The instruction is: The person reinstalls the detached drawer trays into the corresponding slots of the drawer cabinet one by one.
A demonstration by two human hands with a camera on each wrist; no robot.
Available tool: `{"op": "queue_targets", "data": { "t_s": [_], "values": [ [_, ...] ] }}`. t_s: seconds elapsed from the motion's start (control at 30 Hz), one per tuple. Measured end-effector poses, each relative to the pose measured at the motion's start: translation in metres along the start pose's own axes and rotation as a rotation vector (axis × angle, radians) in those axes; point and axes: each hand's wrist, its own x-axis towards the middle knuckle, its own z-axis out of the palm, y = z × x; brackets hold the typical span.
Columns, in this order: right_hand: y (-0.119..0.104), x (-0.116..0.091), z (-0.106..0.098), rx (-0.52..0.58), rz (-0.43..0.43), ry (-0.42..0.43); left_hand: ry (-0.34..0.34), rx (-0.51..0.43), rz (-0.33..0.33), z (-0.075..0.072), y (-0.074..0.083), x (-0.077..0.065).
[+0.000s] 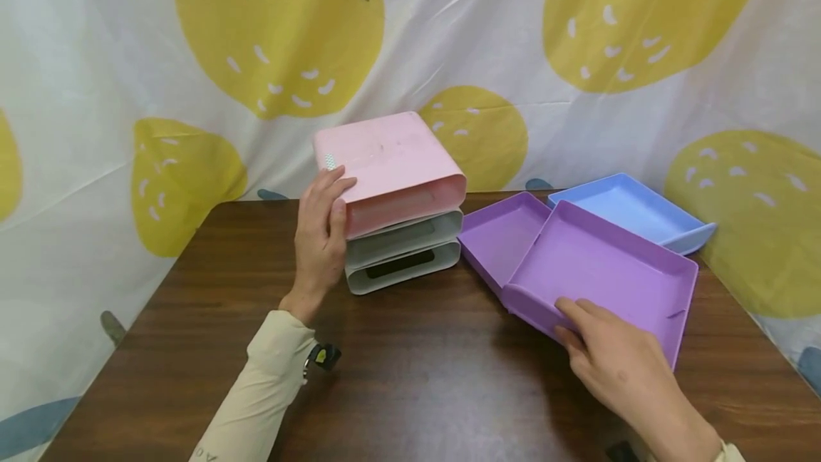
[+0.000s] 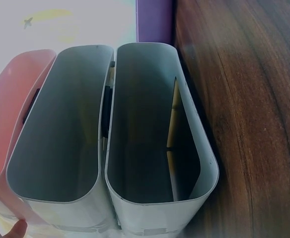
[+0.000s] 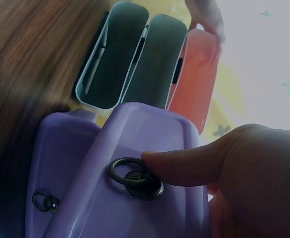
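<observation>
A stack of hollow casings stands on the table, with a pink casing (image 1: 391,155) above two pale grey ones (image 1: 404,237). My left hand (image 1: 321,230) rests against the pink casing's left side, fingers over its top edge and thumb near the front opening. With my right hand (image 1: 616,355) I pinch the front wall of a purple drawer (image 1: 609,262), held tilted above the table. In the right wrist view, my thumb lies beside the drawer's metal ring pull (image 3: 135,178). A second purple drawer (image 1: 503,234) lies partly hidden behind the held one.
A light blue drawer (image 1: 631,209) lies at the back right, partly covered by the held drawer. The dark wooden table (image 1: 410,391) ends at a patterned cloth (image 1: 449,34) behind it. In the left wrist view, the lowest casing (image 2: 150,203) shows a cut-out inside.
</observation>
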Motion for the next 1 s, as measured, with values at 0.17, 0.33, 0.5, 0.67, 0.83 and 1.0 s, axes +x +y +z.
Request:
{"op": "queue_targets", "data": {
  "t_s": [0.17, 0.33, 0.5, 0.67, 0.83, 1.0],
  "values": [
    [-0.004, 0.002, 0.002, 0.003, -0.03, 0.006, -0.002, 0.01, -0.006, 0.0, 0.0, 0.0],
    [-0.008, 0.005, 0.005, -0.001, -0.068, 0.003, -0.007, 0.017, -0.01, 0.0, -0.001, -0.001],
    [-0.011, 0.009, 0.007, 0.002, -0.11, 0.01, -0.007, 0.018, -0.006, 0.001, -0.002, -0.001],
    [-0.013, 0.011, 0.009, 0.0, -0.127, -0.001, -0.008, 0.014, -0.012, 0.003, -0.003, -0.002],
    [-0.018, 0.014, 0.01, 0.0, -0.144, -0.026, -0.014, 0.022, -0.022, 0.003, -0.004, -0.003],
    [-0.026, 0.018, 0.011, 0.008, -0.183, -0.02, -0.008, 0.02, -0.02, 0.002, -0.006, -0.003]
  ]
}}
